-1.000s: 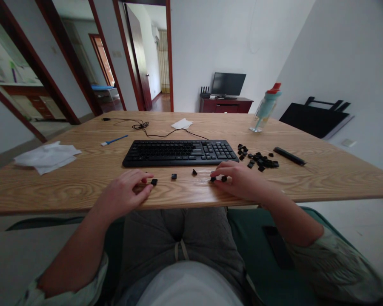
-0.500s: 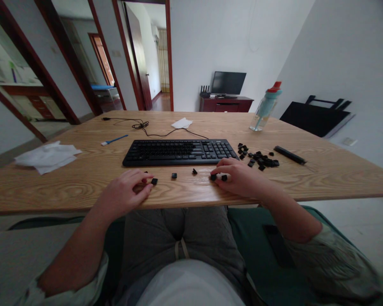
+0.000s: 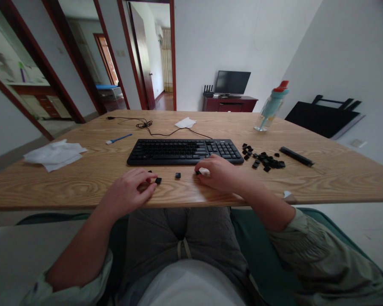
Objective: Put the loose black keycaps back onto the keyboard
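Observation:
My left hand (image 3: 127, 189) rests on the table with thumb and index finger bent round a black keycap (image 3: 158, 180), their tips at its edges. Another small dark piece (image 3: 150, 171) shows just behind that index finger. My right hand (image 3: 217, 174) is in front of the keyboard, its thumb and fingertips closed on a dark keycap (image 3: 198, 172), mostly covered by the fingers. Between the two hands a single keycap (image 3: 178, 175) lies on the wood. Behind them stretches the black keyboard (image 3: 185, 152), with part of its front edge behind my right hand.
A pile of loose keycaps (image 3: 268, 161) lies right of the keyboard, beside a dark bar-shaped piece (image 3: 296, 156). Further back stands a water bottle (image 3: 270, 110). White tissues (image 3: 55, 155) and a blue brush (image 3: 119, 139) are at left; a coiled cable (image 3: 144, 124) runs behind.
My right hand has shifted left along the front of the keyboard, to where a tilted keycap lay. My left hand stays at its keycap. The whole view has swung slightly.

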The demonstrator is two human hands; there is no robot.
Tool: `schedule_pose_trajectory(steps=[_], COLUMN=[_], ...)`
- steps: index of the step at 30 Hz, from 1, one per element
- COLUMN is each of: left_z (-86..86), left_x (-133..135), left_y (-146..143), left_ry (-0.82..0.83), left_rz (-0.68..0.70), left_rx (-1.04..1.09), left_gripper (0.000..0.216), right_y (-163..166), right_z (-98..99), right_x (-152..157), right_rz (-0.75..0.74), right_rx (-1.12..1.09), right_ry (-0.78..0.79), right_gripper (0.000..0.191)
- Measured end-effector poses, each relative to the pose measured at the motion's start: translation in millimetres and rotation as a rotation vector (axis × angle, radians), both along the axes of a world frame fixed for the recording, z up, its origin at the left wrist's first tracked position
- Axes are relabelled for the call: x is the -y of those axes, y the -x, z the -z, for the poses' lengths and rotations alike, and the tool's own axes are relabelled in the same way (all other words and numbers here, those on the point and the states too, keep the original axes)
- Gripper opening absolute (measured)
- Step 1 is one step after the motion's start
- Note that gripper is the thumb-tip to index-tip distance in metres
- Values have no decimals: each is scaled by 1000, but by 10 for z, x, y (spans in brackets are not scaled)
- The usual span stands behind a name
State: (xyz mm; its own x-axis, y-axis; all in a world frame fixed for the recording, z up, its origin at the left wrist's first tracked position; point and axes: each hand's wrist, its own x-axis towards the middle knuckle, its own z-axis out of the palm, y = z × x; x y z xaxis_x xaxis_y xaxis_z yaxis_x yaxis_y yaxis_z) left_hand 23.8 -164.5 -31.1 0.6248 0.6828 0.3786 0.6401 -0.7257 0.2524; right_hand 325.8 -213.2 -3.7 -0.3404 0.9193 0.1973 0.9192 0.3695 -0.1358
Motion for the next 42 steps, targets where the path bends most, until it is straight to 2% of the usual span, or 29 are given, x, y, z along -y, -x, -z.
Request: schedule_pose_trajectory(steps=[3, 8, 20, 23, 25, 28, 31, 33, 35, 37, 39, 41, 42], left_z=[-3, -5, 5, 12, 29, 151, 514, 921, 1427, 1961, 2429, 2750, 2845], left_x=[9, 15, 8, -2, 44, 259, 576, 742, 828, 857, 869, 885, 891], left_y=[-1, -10, -3, 18, 54, 167, 349, 478, 578, 626, 624, 600, 587], left_ry=[-2, 4, -33, -117, -226, -365, -382, -250, -98, 50, 165, 221, 234], left_rz=[-1, -11, 0, 43, 124, 201, 151, 34, -152, -335, -440, -498, -508], left_rx=[7, 18, 4, 57, 164, 385, 484, 495, 359, 185, 49, -39, -64], left_gripper=[35, 34, 29, 22, 17, 28, 44, 38, 20, 33, 48, 57, 58], right_y=[46, 67, 70, 51, -54, -482, -1223, -1764, -2217, -2513, -2648, -2673, -2665], right_z=[-1, 10, 15, 25, 23, -10, -54, -55, -16, 59, 148, 224, 251], right_x=[32, 63, 105, 185, 262, 392, 541, 649, 743, 800, 809, 776, 750], right_rz=[42, -11, -59, -72, -68, 11, 265, 497, 655, 702, 681, 649, 642], right_rx=[3, 0, -17, -25, -56, -132, -216, -269, -265, -233, -214, -208, -203], right_ry=[10, -12, -6, -36, -71, -113, -144, -154, -118, -60, -23, 3, 19], right_gripper=[22, 18, 23, 29, 33, 31, 32, 31, 30, 31, 35, 40, 42])
